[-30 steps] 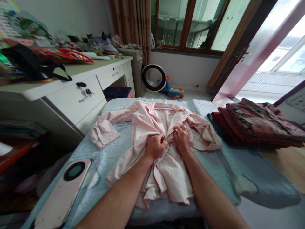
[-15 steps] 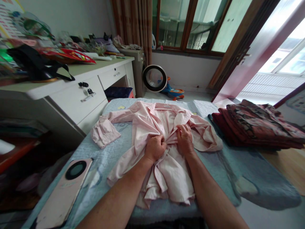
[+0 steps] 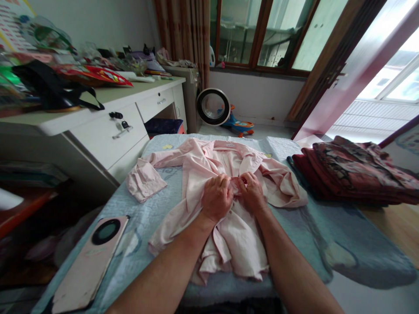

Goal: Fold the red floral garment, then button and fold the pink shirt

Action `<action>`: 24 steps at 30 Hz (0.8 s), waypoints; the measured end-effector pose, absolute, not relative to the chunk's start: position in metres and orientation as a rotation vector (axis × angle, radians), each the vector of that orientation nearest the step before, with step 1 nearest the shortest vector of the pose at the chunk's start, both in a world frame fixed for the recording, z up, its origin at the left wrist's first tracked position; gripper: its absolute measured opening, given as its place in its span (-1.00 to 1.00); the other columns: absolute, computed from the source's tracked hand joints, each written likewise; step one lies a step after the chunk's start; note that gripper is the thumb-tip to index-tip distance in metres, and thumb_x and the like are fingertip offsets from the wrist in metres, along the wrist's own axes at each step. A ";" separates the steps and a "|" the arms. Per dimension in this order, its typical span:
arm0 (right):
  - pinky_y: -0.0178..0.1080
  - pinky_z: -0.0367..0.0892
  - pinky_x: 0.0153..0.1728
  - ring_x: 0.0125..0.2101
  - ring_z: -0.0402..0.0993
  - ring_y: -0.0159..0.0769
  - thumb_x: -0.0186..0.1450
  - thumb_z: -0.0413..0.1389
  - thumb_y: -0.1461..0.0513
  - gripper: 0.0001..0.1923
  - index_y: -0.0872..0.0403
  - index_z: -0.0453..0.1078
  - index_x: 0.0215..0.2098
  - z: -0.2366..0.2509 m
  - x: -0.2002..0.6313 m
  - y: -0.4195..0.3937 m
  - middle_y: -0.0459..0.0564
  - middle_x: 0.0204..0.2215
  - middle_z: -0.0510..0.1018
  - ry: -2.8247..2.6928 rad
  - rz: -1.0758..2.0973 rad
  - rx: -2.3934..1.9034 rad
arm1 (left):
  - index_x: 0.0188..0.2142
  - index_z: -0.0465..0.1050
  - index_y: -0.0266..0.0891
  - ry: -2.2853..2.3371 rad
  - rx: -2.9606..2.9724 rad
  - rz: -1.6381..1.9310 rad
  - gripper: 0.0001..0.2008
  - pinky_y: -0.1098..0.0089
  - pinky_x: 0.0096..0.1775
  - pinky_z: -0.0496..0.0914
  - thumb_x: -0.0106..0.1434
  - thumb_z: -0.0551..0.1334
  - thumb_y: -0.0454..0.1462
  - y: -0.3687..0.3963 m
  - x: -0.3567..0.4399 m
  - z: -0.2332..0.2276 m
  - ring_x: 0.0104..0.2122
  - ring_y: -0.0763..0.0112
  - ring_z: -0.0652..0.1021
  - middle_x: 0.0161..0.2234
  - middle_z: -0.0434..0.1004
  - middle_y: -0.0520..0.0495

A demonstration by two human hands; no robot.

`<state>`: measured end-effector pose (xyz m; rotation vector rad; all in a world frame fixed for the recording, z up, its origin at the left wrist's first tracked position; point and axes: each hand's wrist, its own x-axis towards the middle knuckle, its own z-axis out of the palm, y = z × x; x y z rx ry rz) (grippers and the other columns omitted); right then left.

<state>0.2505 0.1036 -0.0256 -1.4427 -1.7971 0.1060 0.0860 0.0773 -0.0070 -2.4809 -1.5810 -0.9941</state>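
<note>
A pale pink shirt (image 3: 196,187) lies spread on the blue patterned cloth (image 3: 131,237), collar at the far end and sleeves out to both sides. My left hand (image 3: 218,197) is closed on the shirt's front edge near its middle. Close beside it, my right hand (image 3: 252,192) pinches the opposite front edge, its fingertips almost meeting the left ones. A small fold of fabric is drawn up between the two hands. Buttons or buttonholes at the fingertips are too small to make out.
A phone in a pink case (image 3: 90,266) lies at the left edge of the cloth. Folded dark red clothes (image 3: 356,174) are stacked on the right. A white desk (image 3: 108,131) loaded with clutter stands at the left. Behind are an open washer door (image 3: 213,107) and a blue ride-on toy (image 3: 238,125).
My left hand has risen and moved slightly right, closer to the right hand. The right fingers have curled in toward it, bringing the shirt's front edges together.
</note>
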 end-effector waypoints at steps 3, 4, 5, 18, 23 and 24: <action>-0.27 0.21 -0.28 -0.35 0.33 -0.28 0.37 0.00 0.19 -0.83 0.03 0.28 -0.39 -0.026 0.249 0.103 -0.06 -0.39 0.39 -1.797 0.140 -1.412 | -0.01 0.35 -0.18 -1.602 -2.501 -0.954 -0.76 0.20 0.00 0.28 0.39 0.08 -0.20 0.082 0.088 -0.010 -0.05 0.16 0.46 -0.04 0.51 -0.14; -0.28 0.21 -0.29 -0.36 0.33 -0.29 0.38 0.00 0.19 -0.83 0.03 0.29 -0.38 -0.026 0.248 0.102 -0.07 -0.39 0.39 -1.794 0.155 -1.405 | -0.02 0.36 -0.18 -1.639 -2.495 -0.927 -0.77 0.20 -0.02 0.29 0.40 0.07 -0.19 0.083 0.087 -0.011 -0.07 0.16 0.47 -0.08 0.53 -0.14; -0.28 0.21 -0.30 -0.38 0.33 -0.31 0.38 -0.01 0.19 -0.83 0.03 0.29 -0.37 -0.026 0.247 0.101 -0.07 -0.38 0.40 -1.789 0.169 -1.398 | -0.02 0.37 -0.18 -1.685 -2.481 -0.903 -0.76 0.20 -0.05 0.30 0.40 0.07 -0.18 0.084 0.087 -0.012 -0.10 0.15 0.48 -0.12 0.55 -0.14; -0.31 0.26 -0.26 -0.33 0.39 -0.31 0.29 0.09 0.24 -0.92 0.03 0.43 -0.33 -0.020 0.247 0.096 -0.06 -0.35 0.44 -1.800 0.185 -1.396 | -0.09 0.39 -0.14 -2.297 -2.390 -0.789 -0.78 0.37 -0.29 0.29 0.39 0.08 -0.13 0.102 0.072 -0.015 -0.28 0.26 0.62 -0.32 0.63 -0.05; -0.31 0.27 -0.30 -0.36 0.38 -0.33 0.30 0.07 0.24 -0.88 0.04 0.45 -0.36 -0.019 0.251 0.097 -0.06 -0.37 0.42 -1.786 0.241 -1.348 | -0.09 0.35 -0.16 -2.326 -2.400 -0.829 -0.65 0.39 -0.32 0.28 0.22 0.27 -0.04 0.106 0.071 -0.020 -0.31 0.26 0.61 -0.38 0.61 -0.01; -0.31 0.28 -0.29 -0.36 0.38 -0.33 0.29 0.07 0.25 -0.89 0.04 0.45 -0.36 -0.019 0.251 0.097 -0.06 -0.37 0.43 -1.784 0.254 -1.338 | -0.09 0.35 -0.16 -2.327 -2.400 -0.810 -0.64 0.39 -0.33 0.28 0.21 0.28 -0.04 0.106 0.071 -0.020 -0.30 0.25 0.61 -0.37 0.61 -0.01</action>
